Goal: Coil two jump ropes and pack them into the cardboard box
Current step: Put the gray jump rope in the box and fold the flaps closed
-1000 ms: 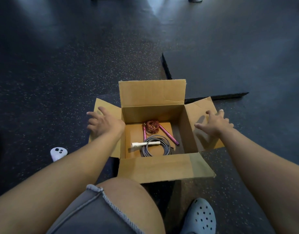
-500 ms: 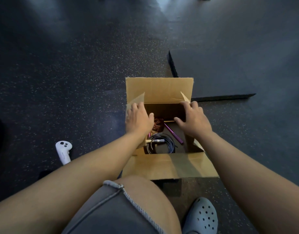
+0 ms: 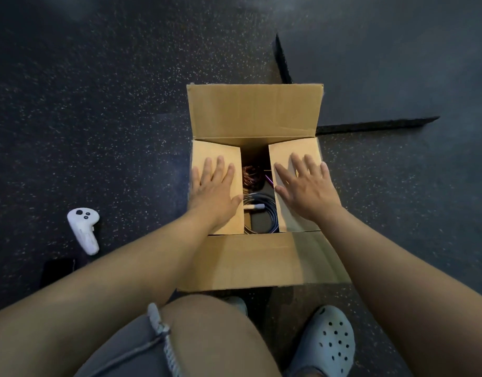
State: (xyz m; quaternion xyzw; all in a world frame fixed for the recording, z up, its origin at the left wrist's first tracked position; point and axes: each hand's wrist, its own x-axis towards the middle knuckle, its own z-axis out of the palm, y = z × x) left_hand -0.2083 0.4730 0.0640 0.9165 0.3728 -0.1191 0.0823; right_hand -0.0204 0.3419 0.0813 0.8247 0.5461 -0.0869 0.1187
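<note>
The cardboard box stands on the dark floor in front of me. Its two side flaps are folded flat over the opening. My left hand presses flat on the left flap, fingers straight. My right hand presses flat on the right flap. Through the gap between the flaps I see a coiled black rope with a white handle and, farther back, a coiled reddish rope with a pink handle. The far flap stands up and the near flap lies open toward me.
A white game controller lies on the floor to the left, with a dark flat object near it. A raised black mat edge runs behind the box on the right. My knee and a grey clog are just below the box.
Both hands swung the side flaps up from lying open and folded them inward. They now lie flat over the box, covering most of both ropes.
</note>
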